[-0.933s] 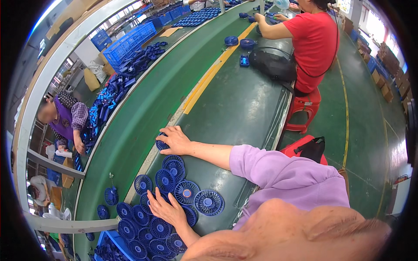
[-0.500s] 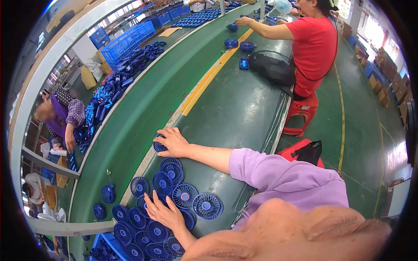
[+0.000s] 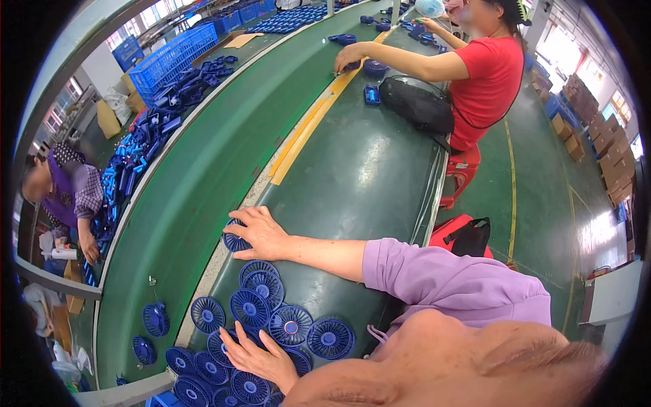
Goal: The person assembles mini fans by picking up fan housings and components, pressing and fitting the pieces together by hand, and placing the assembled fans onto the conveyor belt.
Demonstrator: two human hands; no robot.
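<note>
Round blue fan grilles [image 3: 290,324] lie in an overlapping pile on the dark green table in front of me. My right hand [image 3: 263,234], at the end of a purple sleeve, reaches out to the edge of the green conveyor belt [image 3: 203,183]. Its fingers curl over a single blue fan grille [image 3: 232,242] there. My left hand [image 3: 261,357] rests flat with spread fingers on the near part of the pile, holding nothing. My head and shoulder hide the lower right of the table.
Two loose grilles [image 3: 154,319] lie on the belt. A person in a red shirt [image 3: 485,78] sits further up the table with a black bag [image 3: 417,105]. Across the belt a person in purple [image 3: 64,197] works beside blue parts and blue crates [image 3: 173,57].
Both my hands stay almost where they were, right on the single grille, left on the pile. The person in red has stretched an arm out toward the belt.
</note>
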